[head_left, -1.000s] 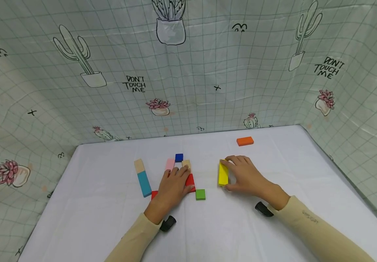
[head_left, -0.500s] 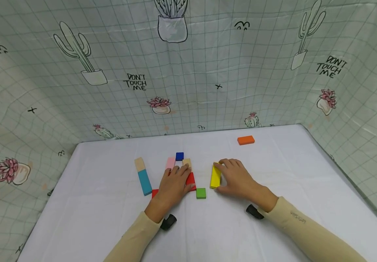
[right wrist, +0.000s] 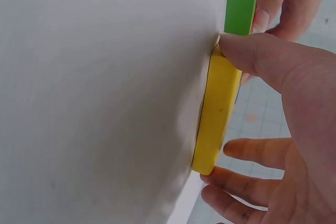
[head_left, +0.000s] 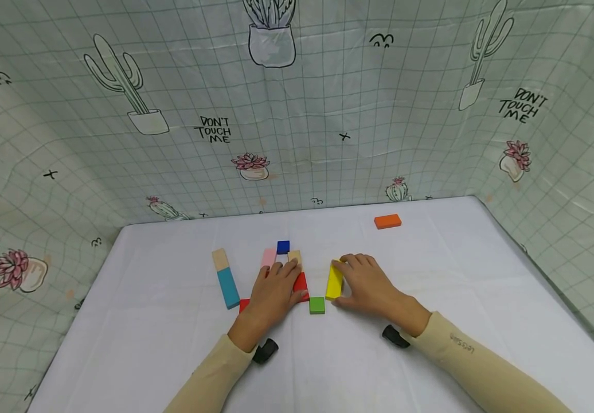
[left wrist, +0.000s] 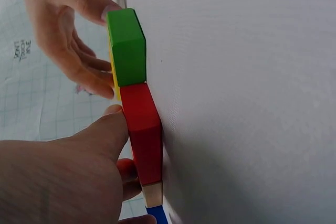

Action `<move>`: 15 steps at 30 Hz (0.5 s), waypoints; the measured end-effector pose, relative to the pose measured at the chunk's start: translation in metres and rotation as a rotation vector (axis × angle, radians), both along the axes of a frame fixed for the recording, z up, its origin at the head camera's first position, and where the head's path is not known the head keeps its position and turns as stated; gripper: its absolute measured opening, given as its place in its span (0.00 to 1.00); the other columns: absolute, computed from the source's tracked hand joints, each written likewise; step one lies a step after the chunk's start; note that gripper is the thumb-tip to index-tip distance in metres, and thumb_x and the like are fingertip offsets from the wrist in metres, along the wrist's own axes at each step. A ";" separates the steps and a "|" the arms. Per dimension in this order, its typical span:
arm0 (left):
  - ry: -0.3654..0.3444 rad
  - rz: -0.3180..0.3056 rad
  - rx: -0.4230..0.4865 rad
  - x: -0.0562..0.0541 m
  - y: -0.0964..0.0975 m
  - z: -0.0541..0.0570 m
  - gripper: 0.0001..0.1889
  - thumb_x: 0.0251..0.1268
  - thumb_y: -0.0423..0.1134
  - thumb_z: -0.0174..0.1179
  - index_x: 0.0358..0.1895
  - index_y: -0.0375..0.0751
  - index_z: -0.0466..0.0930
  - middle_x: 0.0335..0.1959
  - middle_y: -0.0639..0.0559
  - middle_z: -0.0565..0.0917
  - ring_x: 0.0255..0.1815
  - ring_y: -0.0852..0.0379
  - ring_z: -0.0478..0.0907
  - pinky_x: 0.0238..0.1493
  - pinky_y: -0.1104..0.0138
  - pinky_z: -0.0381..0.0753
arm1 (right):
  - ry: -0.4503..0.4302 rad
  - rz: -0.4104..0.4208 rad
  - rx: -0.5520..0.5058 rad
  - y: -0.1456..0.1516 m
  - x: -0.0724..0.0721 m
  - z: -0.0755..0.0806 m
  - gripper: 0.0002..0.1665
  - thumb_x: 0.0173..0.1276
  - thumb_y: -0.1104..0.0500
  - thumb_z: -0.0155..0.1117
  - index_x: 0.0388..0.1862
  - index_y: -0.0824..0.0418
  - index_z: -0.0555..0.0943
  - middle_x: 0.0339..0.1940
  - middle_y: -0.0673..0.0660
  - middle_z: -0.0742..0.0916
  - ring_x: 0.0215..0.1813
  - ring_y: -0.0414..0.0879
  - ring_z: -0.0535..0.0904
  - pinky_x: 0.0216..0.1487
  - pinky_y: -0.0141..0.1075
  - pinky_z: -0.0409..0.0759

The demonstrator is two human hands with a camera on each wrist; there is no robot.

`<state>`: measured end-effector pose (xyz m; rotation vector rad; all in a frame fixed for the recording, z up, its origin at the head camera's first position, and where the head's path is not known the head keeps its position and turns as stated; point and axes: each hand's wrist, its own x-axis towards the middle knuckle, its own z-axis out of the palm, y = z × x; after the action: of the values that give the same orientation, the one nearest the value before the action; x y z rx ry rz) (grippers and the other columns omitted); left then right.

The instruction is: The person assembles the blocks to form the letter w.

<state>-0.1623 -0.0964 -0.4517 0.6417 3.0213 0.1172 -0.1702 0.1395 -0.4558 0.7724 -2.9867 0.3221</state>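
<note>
My right hand pinches a long yellow block by its two ends. In the right wrist view, the thumb is on the near end of the yellow block and a fingertip on the far end. A green block lies just left of it, at the corner of a red block. My left hand rests over the blocks, its thumb on the red block and a fingertip on a small wooden block. A pink block and a blue one show beyond its fingers.
Left of the left hand, a teal block and a wooden block lie end to end. Another red block is partly under the left wrist. An orange block lies near the back edge of the white-covered table, below a patterned cloth.
My right hand has slid the yellow block leftward, close to the green and red blocks. The left hand keeps its place on the other blocks.
</note>
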 end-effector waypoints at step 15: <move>0.002 -0.001 0.010 0.001 0.000 0.000 0.34 0.75 0.56 0.64 0.78 0.46 0.72 0.78 0.48 0.73 0.75 0.43 0.70 0.75 0.47 0.69 | -0.031 -0.059 -0.034 0.014 -0.004 0.005 0.46 0.69 0.41 0.75 0.75 0.67 0.74 0.73 0.68 0.78 0.71 0.66 0.73 0.74 0.63 0.69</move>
<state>-0.1612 -0.0960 -0.4513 0.6451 3.0240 0.1321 -0.1745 0.1530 -0.4507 0.6809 -3.0173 0.3844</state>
